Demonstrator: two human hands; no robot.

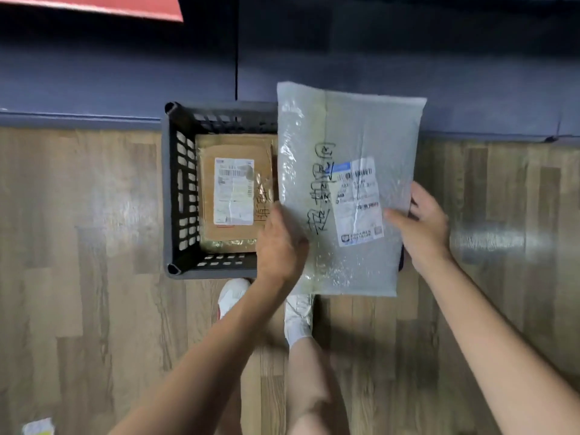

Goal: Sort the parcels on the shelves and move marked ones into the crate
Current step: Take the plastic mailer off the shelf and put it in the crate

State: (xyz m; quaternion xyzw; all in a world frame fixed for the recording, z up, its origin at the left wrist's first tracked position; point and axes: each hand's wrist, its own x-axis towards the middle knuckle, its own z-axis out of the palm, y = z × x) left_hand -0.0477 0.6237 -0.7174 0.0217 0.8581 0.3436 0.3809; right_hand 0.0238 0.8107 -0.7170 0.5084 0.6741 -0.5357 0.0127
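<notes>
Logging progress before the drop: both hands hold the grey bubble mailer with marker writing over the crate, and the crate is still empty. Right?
Not quite. Both hands, left hand and right hand, hold the bubble mailer, but the crate is not empty: the head view shows a brown parcel inside.

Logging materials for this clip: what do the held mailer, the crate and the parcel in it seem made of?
Mailer: likely grey plastic film, glossy, crinkled with glints. Crate: looks like dark moulded plastic, matte, slotted walls. Parcel: seems brown paper or card, dull, with a white label.
</notes>
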